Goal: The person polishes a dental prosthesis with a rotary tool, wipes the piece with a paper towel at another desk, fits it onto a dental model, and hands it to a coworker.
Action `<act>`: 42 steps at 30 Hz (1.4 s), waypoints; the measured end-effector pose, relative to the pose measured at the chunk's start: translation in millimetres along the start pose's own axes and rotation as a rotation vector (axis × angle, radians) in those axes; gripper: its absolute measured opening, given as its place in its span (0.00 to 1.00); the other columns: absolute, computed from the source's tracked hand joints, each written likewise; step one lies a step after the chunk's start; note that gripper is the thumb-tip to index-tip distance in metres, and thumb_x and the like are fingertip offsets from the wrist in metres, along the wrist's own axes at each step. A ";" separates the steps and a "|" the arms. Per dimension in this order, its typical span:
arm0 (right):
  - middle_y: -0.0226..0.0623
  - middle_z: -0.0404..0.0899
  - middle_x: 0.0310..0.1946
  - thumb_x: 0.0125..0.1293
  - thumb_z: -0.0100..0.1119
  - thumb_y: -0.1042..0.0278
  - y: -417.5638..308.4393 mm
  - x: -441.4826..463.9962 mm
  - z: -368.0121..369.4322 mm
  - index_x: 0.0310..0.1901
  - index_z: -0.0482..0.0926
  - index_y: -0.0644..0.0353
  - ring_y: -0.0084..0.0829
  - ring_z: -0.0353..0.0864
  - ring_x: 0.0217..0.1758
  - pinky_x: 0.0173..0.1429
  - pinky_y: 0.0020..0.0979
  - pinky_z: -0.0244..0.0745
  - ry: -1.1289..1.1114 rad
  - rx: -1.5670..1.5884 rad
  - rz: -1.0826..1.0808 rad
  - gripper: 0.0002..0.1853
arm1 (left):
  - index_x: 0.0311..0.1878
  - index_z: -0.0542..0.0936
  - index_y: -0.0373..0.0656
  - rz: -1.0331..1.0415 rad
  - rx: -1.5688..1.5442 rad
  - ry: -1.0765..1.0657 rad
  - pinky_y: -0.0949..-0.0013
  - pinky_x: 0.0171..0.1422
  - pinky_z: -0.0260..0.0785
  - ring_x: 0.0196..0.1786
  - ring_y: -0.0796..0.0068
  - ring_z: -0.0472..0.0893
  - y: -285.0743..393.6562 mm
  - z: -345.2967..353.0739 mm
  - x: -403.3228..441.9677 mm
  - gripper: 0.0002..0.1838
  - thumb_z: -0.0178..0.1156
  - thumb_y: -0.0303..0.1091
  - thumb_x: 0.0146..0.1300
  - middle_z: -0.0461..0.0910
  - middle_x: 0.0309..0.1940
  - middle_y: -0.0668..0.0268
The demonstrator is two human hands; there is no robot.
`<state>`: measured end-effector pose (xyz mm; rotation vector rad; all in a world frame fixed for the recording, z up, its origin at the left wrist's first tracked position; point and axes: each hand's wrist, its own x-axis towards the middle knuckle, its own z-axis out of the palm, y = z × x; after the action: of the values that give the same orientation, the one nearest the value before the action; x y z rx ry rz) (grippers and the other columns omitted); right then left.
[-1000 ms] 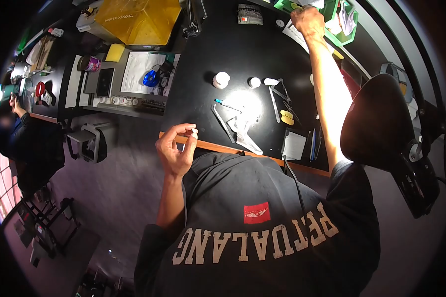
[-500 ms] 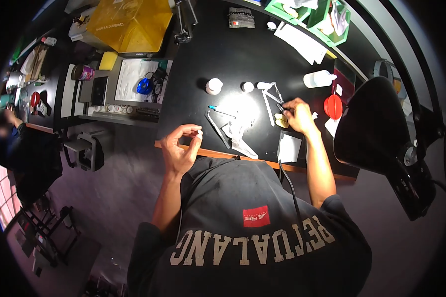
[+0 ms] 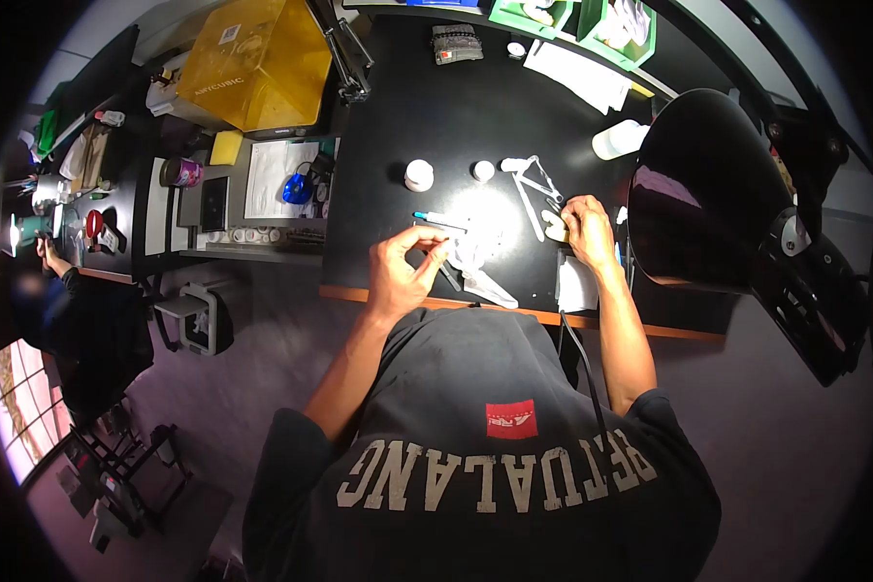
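Note:
My left hand point(image 3: 409, 269) is pinched at the left edge of the bright light patch, closed on something small that I cannot make out. Beside its fingertips lies a crumpled clear plastic piece point(image 3: 475, 262), with a blue-tipped pen point(image 3: 436, 218) just above. My right hand point(image 3: 588, 231) has its fingers bent together over the yellow piece point(image 3: 556, 227); whatever they grip is hidden. Left of it lies a white angled frame point(image 3: 531, 199). Two white round containers, a larger one point(image 3: 419, 176) and a smaller one point(image 3: 483, 171), stand farther back.
A black lamp head point(image 3: 694, 194) hangs at the right, partly over a white bottle point(image 3: 619, 141). Green bins point(image 3: 619, 44) and papers point(image 3: 577, 78) are at the back. A yellow box point(image 3: 252, 73) stands at the left. Another person point(image 3: 87, 330) sits far left.
My right hand came back from the green bins to the yellow piece near the table's front. My left hand moved right, toward the lit plastic, still pinched.

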<state>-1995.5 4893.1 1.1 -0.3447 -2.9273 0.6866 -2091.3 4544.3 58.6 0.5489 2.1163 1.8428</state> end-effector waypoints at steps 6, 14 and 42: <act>0.44 0.79 0.40 0.65 0.65 0.74 1.7 -6.0 16.9 0.45 0.87 0.66 0.45 0.83 0.48 0.54 0.41 0.78 0.009 -0.034 0.008 0.09 | 0.43 0.87 0.34 -0.005 0.030 -0.048 0.74 0.47 0.77 0.38 0.81 0.85 -1.2 9.2 -4.7 0.05 0.70 0.25 0.67 0.88 0.33 0.65; 0.43 0.78 0.39 0.65 0.64 0.75 -29.6 2.0 12.5 0.41 0.87 0.66 0.46 0.82 0.46 0.51 0.42 0.79 0.048 -0.104 0.033 0.06 | 0.47 0.87 0.33 0.005 -0.016 -0.017 0.74 0.51 0.78 0.42 0.79 0.85 -3.9 3.9 -11.8 0.08 0.70 0.21 0.66 0.88 0.39 0.62; 0.36 0.85 0.41 0.74 0.67 0.60 -187.2 -36.4 -34.3 0.48 0.83 0.62 0.24 0.87 0.42 0.49 0.22 0.85 -0.499 1.810 0.722 0.13 | 0.40 0.90 0.44 0.683 0.421 -0.013 0.67 0.43 0.75 0.37 0.69 0.85 47.2 -7.3 8.0 0.14 0.79 0.25 0.49 0.87 0.37 0.68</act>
<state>-1990.9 4735.5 113.8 -0.9158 -1.1262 3.1297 -2097.0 4546.9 106.7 1.5344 2.5199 1.6415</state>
